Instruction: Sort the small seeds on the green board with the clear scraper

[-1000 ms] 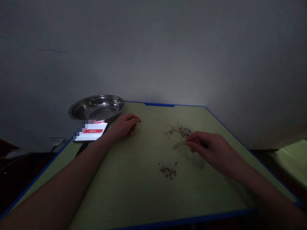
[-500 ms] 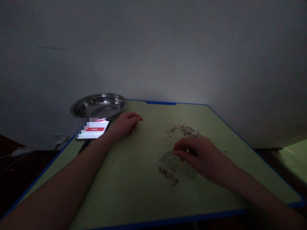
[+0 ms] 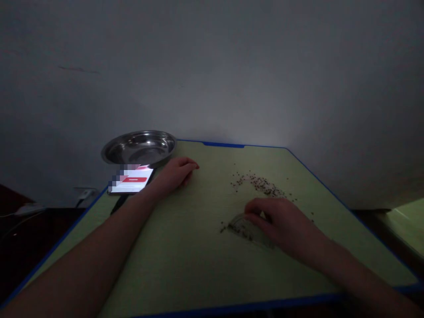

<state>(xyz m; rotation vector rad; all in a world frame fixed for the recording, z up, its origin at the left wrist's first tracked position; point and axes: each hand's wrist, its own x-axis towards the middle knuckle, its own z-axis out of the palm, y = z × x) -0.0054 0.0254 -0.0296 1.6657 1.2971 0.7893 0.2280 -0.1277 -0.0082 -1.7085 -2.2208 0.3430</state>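
Observation:
My right hand [image 3: 276, 218] pinches the upper edge of a clear half-round plastic protractor [image 3: 241, 220] between thumb and fingers. Low over the table the protractor covers or meets a small patch of dark grains [image 3: 247, 234], seen along and through it; whether it presses on them I cannot tell. Just beyond my right hand lies a larger scatter of dark and pale grains [image 3: 265, 185]. My left hand [image 3: 179, 172] rests on the table with its fingers curled in, and nothing shows in them.
A steel basin [image 3: 139, 148] stands at the table's back left corner. In front of it lies a lit phone or tablet [image 3: 132, 180], beside my left forearm. The pale green table [image 3: 185, 265] has a blue rim and meets a grey wall [image 3: 212, 79]. A white plug with cables [image 3: 86, 194] is at the far left.
My right hand has brought the protractor leftward and nearer to me, onto the near patch of grains, which now lies bunched along it. My left hand stays resting; the view shifts slightly.

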